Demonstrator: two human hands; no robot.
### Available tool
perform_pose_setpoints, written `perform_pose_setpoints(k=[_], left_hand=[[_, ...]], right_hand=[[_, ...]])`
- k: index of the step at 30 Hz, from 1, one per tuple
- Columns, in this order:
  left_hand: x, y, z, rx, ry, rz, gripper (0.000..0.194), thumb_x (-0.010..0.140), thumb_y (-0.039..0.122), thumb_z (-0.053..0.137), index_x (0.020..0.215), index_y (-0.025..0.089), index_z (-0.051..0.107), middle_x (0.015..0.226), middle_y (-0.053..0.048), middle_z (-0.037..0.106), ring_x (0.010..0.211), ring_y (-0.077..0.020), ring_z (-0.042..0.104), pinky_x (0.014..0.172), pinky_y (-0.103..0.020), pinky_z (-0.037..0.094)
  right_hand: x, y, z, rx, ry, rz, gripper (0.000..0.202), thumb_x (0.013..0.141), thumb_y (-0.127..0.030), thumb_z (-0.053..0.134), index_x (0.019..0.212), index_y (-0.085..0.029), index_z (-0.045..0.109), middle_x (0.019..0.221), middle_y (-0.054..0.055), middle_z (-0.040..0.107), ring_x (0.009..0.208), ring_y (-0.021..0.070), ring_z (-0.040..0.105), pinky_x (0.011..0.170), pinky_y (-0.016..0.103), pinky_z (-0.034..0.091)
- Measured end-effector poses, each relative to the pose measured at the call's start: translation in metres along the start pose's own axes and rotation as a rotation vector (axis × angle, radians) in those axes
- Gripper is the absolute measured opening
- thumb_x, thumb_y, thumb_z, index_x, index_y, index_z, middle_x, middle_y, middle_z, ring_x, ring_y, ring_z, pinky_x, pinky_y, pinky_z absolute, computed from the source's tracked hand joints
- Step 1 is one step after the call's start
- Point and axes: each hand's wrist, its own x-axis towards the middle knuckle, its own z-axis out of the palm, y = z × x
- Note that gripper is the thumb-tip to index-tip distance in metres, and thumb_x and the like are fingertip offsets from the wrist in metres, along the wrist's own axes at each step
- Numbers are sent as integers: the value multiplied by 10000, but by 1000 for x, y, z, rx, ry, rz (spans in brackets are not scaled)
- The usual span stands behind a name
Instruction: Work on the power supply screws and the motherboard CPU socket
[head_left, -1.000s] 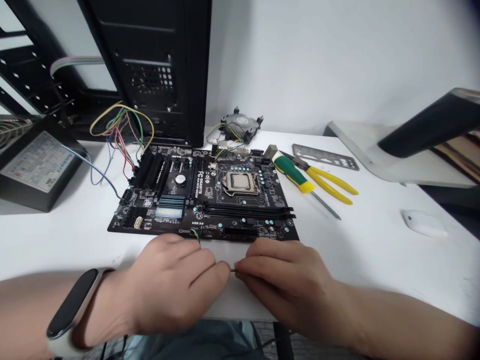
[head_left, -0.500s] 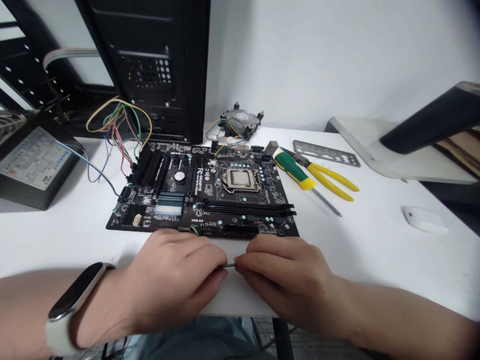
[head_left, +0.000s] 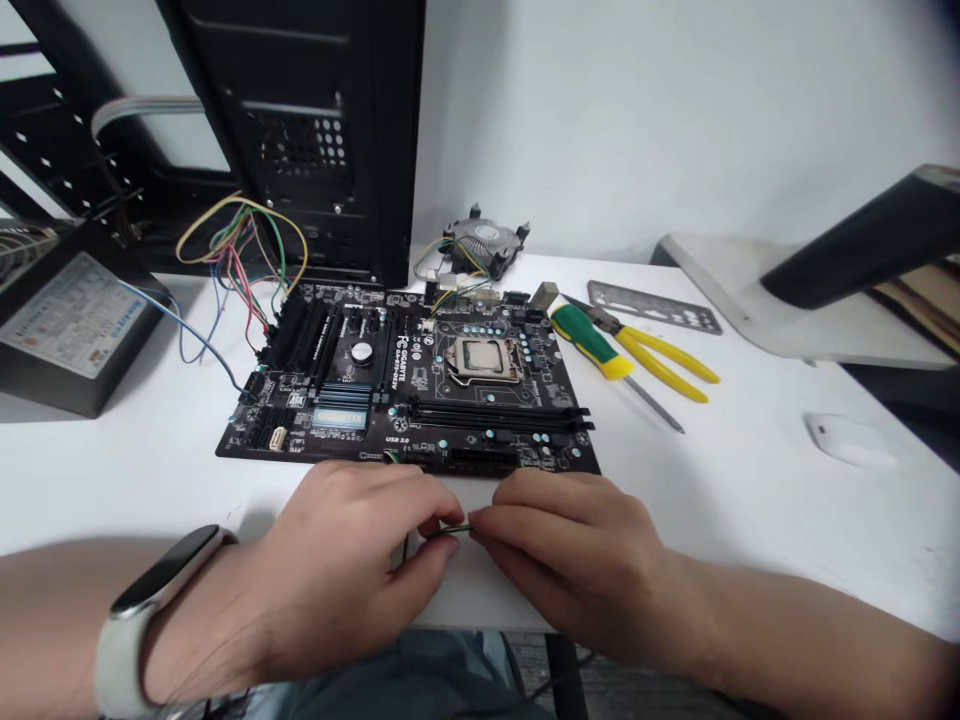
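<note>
Near the table's front edge, a thin dark cable [head_left: 454, 529] runs between my two hands. My left hand [head_left: 360, 560], with a band on its wrist, has the cable between thumb and forefinger, with a small gap showing between them. My right hand [head_left: 581, 545] pinches the cable in its closed fingertips. Just beyond the hands lies a black motherboard [head_left: 420, 380], with a processor [head_left: 484, 356] in its metal socket frame. Green and white wires show at the board's front edge, above my left hand. The cable's ends are hidden.
An open black computer case [head_left: 300, 140] and a power supply [head_left: 67, 320] stand left. Behind the board is a cooler fan [head_left: 486, 240]. On the right lie a screwdriver [head_left: 589, 335], pliers [head_left: 664, 365], a metal plate [head_left: 652, 306], a mouse [head_left: 849, 438] and a monitor stand [head_left: 787, 310].
My left thumb and forefinger have loosened, so more of the cable shows between them. My right hand keeps its pinch in nearly the same place. The view has shifted very slightly.
</note>
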Motion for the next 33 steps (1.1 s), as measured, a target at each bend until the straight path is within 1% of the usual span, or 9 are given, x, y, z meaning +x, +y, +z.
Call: perform_pose_setpoints(k=[3,6,10,15,19,33], left_hand=[[1,0,0,-33,-1,-30,135,851,145,539,808,223,640,645,70,602,529,-92,544,511,-198,395],[2,0,0,-18,8,-15,156,863,139,519,797,218,636,637,65,588,520,-91,534,497,-196,388],[0,-3,1,46,21,59,180,915,164,492,807,207,629,664,47,605,546,-103,559,515,-215,415],[-3,-7,3,186,44,171,258,975,199,453,775,196,616,656,30,610,556,-123,575,545,-256,434],[-4,-9,3,271,34,227,312,998,193,416,770,208,629,663,34,628,567,-122,587,564,-267,433],[-5,-9,1,251,16,247,348,1001,189,402,752,205,644,654,40,647,565,-117,601,565,-270,440]], right_hand=[[-1,0,1,-10,5,-10,250,963,-92,454,802,-142,638,721,28,587,599,104,516,528,232,403],[-2,1,1,-29,9,-8,253,962,-90,450,805,-143,640,725,28,587,601,104,525,535,231,413],[-2,1,1,-38,18,-4,256,959,-93,449,798,-151,640,731,25,593,602,102,529,529,231,420],[-2,0,-1,-44,9,-9,262,961,-94,447,790,-150,638,740,29,606,614,104,544,540,230,434],[-1,1,-1,-36,-2,-14,257,961,-97,452,787,-147,634,736,33,608,616,108,547,536,234,426],[0,0,0,-22,-23,-14,285,969,-92,440,759,-148,625,709,28,589,610,106,528,537,232,400]])
